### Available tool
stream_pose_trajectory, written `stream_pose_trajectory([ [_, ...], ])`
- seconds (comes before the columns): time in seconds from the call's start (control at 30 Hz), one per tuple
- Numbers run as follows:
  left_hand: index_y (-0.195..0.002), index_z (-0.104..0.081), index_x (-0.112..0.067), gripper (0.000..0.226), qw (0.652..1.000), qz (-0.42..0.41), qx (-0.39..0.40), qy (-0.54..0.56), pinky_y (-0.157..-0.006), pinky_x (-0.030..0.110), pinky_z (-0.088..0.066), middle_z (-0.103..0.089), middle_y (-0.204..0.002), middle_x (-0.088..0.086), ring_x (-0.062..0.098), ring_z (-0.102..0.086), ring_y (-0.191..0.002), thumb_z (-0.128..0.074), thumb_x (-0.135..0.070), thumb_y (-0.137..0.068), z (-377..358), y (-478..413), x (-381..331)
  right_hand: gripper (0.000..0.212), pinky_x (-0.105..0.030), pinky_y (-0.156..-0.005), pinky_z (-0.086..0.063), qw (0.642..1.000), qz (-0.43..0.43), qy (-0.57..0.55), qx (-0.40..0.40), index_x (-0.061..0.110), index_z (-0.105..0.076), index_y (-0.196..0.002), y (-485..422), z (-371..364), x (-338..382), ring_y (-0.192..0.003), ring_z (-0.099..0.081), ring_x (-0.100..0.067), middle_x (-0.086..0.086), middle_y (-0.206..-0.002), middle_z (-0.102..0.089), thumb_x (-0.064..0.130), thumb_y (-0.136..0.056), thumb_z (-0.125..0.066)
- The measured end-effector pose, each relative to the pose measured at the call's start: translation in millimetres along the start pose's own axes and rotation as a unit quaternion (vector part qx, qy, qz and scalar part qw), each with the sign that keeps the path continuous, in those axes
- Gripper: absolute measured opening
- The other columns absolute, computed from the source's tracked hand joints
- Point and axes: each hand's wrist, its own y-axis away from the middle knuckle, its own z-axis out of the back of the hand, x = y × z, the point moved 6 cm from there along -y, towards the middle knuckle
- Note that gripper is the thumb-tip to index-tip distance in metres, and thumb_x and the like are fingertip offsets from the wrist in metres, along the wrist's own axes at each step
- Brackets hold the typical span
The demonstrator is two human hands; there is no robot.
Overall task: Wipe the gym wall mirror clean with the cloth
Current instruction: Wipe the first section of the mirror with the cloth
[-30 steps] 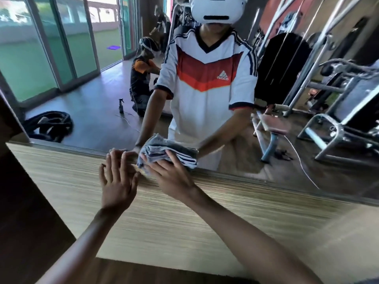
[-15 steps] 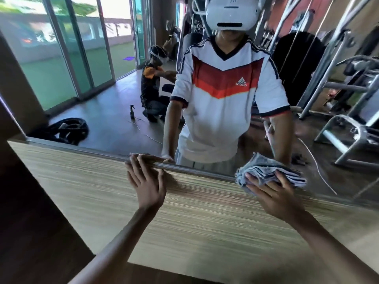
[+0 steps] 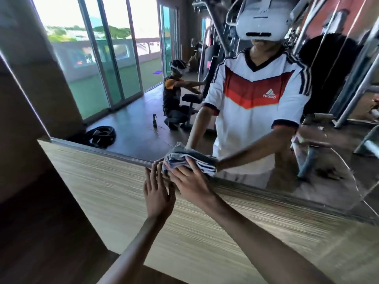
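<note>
The wall mirror (image 3: 133, 111) fills the upper part of the head view, above a striped wood panel (image 3: 114, 193). A folded grey cloth (image 3: 184, 160) with dark stripes lies against the mirror's bottom edge. My right hand (image 3: 190, 183) presses it to the glass, fingers spread over it. My left hand (image 3: 158, 189) rests flat on the wood panel just left of the cloth, fingers straight, fingertips at the mirror's lower frame, holding nothing.
The mirror reflects me in a white jersey, a second person crouching by a bench (image 3: 174, 99), a spray bottle (image 3: 154, 120) on the floor, a black bag (image 3: 100, 136), gym machines (image 3: 348, 78) and glass doors. Dark wall lies to the left.
My right hand has swept the cloth back left along the mirror's bottom edge, from the right side to beside my left hand. The left hand has stayed on the panel.
</note>
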Motion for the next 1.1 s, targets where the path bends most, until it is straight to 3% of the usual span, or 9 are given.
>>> stream_pose_trajectory([
  [0.1, -0.154, -0.031, -0.012, 0.065, 0.999, 0.002, 0.006, -0.031, -0.111, 0.052, -0.036, -0.032, -0.161, 0.005, 0.029, -0.023, -0.150, -0.035, -0.035, -0.093, 8.4, -1.2, 2.7, 0.041, -0.053, -0.122, 0.012, 1.000, -0.004, -0.017, 0.023, 0.021, -0.062, -0.132, -3.5, -3.8, 3.5, -0.130, -0.051, -0.015, 0.006, -0.137, -0.059, 0.025, -0.098, -0.040],
  [0.23, -0.147, -0.042, -0.002, 0.066, 0.999, -0.005, -0.014, -0.050, -0.116, 0.056, -0.025, -0.036, -0.158, 0.015, 0.032, -0.028, -0.148, -0.033, -0.038, -0.092, 4.7, 1.6, -9.7, 0.041, -0.049, -0.123, -0.014, 0.997, -0.030, -0.069, -0.025, 0.020, -0.067, -0.125, 58.0, 8.1, -35.7, -0.109, -0.059, -0.016, 0.005, -0.118, -0.068, 0.013, -0.098, -0.036],
  [0.3, -0.140, -0.048, -0.004, 0.060, 0.998, -0.030, -0.035, -0.045, -0.118, 0.052, -0.014, -0.043, -0.152, 0.018, 0.031, -0.033, -0.145, -0.036, -0.037, -0.092, -2.5, 10.1, -27.2, 0.040, -0.048, -0.121, -0.023, 0.994, -0.058, -0.084, -0.040, 0.020, -0.066, -0.126, 105.8, 14.7, -63.0, -0.106, -0.055, -0.016, 0.006, -0.124, -0.067, 0.012, -0.097, -0.040],
  [0.43, -0.130, -0.053, -0.012, 0.046, 0.991, -0.098, -0.089, 0.004, -0.112, 0.045, -0.017, -0.053, -0.140, 0.012, 0.024, -0.039, -0.138, -0.043, -0.032, -0.091, -12.2, 32.6, -65.5, 0.037, -0.051, -0.117, -0.030, 0.987, -0.130, -0.050, -0.079, 0.021, -0.066, -0.127, 206.9, 34.7, -118.0, -0.108, -0.052, -0.016, 0.005, -0.147, -0.053, 0.014, -0.094, -0.051],
  [0.57, -0.122, -0.053, -0.016, 0.040, 0.980, -0.179, -0.078, 0.046, -0.101, 0.040, -0.023, -0.052, -0.128, 0.008, 0.028, -0.046, -0.123, -0.047, -0.030, -0.086, -30.3, 44.0, -104.6, 0.036, -0.056, -0.103, -0.038, 0.984, -0.155, -0.007, -0.092, 0.016, -0.072, -0.117, 292.0, 53.9, -169.1, -0.098, -0.052, -0.021, 0.000, -0.141, -0.054, 0.017, -0.104, -0.038],
  [0.63, -0.120, -0.053, -0.017, 0.040, 0.975, -0.205, -0.064, 0.064, -0.096, 0.041, -0.027, -0.051, -0.123, 0.008, 0.029, -0.046, -0.115, -0.048, -0.031, -0.082, -39.6, 47.4, -123.8, 0.032, -0.056, -0.104, -0.037, 0.982, -0.167, 0.011, -0.084, 0.016, -0.066, -0.119, 316.4, 56.2, -182.6, -0.092, -0.051, -0.023, -0.001, -0.140, -0.054, 0.016, -0.104, -0.038],
  [0.8, -0.119, -0.049, -0.016, 0.044, 0.966, -0.244, -0.051, 0.063, -0.094, 0.042, -0.028, -0.043, -0.120, 0.006, 0.031, -0.043, -0.110, -0.049, -0.034, -0.080, -57.6, 61.6, -161.5, 0.034, -0.061, -0.112, -0.027, 0.967, -0.239, -0.017, -0.091, 0.017, -0.072, -0.119, 303.4, 42.4, -165.1, -0.123, -0.054, -0.024, 0.000, -0.147, -0.050, 0.010, -0.096, -0.048],
  [0.97, -0.115, -0.051, -0.013, 0.040, 0.950, -0.296, -0.073, 0.060, -0.091, 0.041, -0.031, -0.045, -0.113, 0.008, 0.031, -0.044, -0.100, -0.051, -0.032, -0.080, -63.3, 65.7, -174.1, 0.034, -0.054, -0.118, -0.025, 0.975, -0.182, -0.056, -0.114, 0.021, -0.070, -0.122, 216.2, 30.3, -115.3, -0.104, -0.059, -0.020, 0.006, -0.146, -0.053, 0.012, -0.098, -0.048],
  [1.1, -0.103, -0.055, -0.008, 0.027, 0.935, -0.341, -0.088, 0.040, -0.078, 0.043, -0.035, -0.047, -0.094, 0.012, 0.031, -0.042, -0.084, -0.051, -0.025, -0.083, -60.0, 57.7, -167.1, 0.031, -0.048, -0.120, -0.025, 0.979, -0.165, -0.049, -0.107, 0.023, -0.068, -0.125, 208.9, 28.5, -113.4, -0.108, -0.063, -0.016, 0.007, -0.147, -0.053, 0.019, -0.100, -0.049],
])
